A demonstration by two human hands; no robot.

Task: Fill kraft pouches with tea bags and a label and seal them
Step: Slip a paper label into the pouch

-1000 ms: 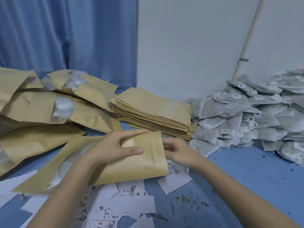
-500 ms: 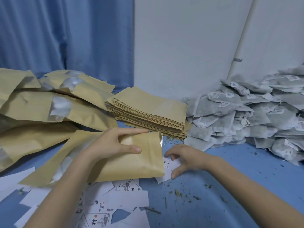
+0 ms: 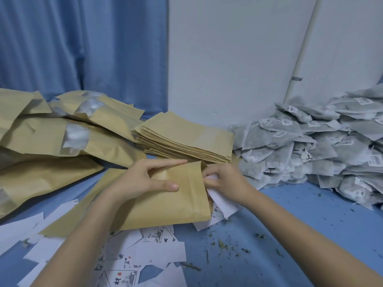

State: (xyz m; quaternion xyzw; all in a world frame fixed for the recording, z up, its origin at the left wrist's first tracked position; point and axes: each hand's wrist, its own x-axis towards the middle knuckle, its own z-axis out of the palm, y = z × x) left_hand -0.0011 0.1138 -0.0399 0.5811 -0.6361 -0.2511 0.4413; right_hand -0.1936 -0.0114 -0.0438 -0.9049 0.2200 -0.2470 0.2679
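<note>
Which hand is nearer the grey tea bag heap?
Right. The right hand is at the held kraft pouch's mouth, close beside the grey tea bag heap; the left hand grips the pouch farther left.

The pouch (image 3: 165, 206) is matt brown kraft paper, lightly creased. The stack of pouches (image 3: 184, 139) is the same paper, flat and smooth. The filled pouches (image 3: 68, 139) have shiny windows, probably clear plastic. The tea bags (image 3: 310, 150) are soft, grey, fibrous mesh with small paper tags. The labels (image 3: 145, 251) are thin printed white paper. The curtain (image 3: 83, 48) is blue cloth.
</note>
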